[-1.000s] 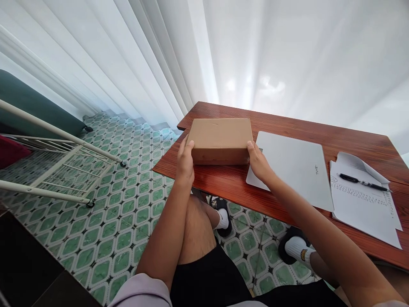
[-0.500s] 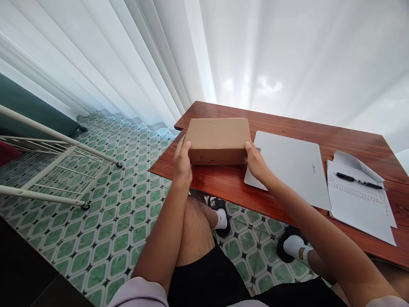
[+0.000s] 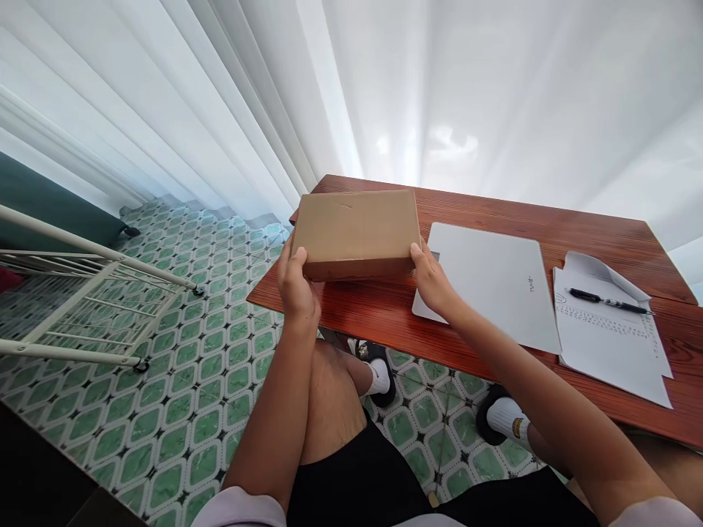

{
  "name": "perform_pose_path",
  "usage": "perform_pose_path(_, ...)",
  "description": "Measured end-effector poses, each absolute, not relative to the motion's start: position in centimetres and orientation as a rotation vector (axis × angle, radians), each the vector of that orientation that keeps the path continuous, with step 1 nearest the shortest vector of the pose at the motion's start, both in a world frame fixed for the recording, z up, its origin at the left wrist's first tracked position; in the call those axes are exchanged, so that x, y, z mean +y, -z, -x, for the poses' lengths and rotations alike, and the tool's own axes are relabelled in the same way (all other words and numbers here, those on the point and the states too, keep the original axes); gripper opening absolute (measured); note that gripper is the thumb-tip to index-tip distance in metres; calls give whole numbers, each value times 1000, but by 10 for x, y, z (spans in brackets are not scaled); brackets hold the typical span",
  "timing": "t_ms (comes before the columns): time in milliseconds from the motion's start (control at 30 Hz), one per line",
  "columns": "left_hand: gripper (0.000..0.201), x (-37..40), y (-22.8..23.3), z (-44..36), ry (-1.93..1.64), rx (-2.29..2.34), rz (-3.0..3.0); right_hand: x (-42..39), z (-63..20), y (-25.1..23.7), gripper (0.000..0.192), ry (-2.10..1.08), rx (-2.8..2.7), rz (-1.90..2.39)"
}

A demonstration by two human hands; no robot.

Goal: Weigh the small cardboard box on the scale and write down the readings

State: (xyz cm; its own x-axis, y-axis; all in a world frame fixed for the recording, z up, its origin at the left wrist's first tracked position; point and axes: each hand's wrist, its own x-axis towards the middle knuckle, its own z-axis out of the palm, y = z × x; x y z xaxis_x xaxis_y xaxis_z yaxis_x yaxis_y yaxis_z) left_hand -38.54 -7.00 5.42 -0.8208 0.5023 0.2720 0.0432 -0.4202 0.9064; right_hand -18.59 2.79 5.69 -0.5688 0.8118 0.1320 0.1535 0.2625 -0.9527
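- My left hand (image 3: pixel 296 287) and right hand (image 3: pixel 431 279) clamp the short ends of a plain matte cardboard box (image 3: pixel 356 233).
- It sits between them at the near left corner of the glossy wooden table (image 3: pixel 378 315).
- A flat grey laptop (image 3: pixel 488 282) lies just right.

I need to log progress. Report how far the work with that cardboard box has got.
Done: both hands grip the closed cardboard box, left hand at its left end, right hand at its right end. In hand: the box appears tilted, its near edge just above the wooden table, beside the closed laptop. Left: the box is not yet opened, and the pen lies untouched on the paper.
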Motion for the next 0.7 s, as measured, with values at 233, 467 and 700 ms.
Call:
perform_pose_path(233, 37, -68, -71, 369, -2310, 1442, -940, 20, 165, -79, 69, -1311, -1874, 861)
perform_pose_path(467, 44, -57, -85, 345, -2213, 1372, -1107, 25, 125, -96, 63, -1217, -1854, 871)
perform_pose_path(700, 43, -32, -99, 308, -2128, 1321, -1151, 32, 73, -97, 63, -1149, -1764, 923)
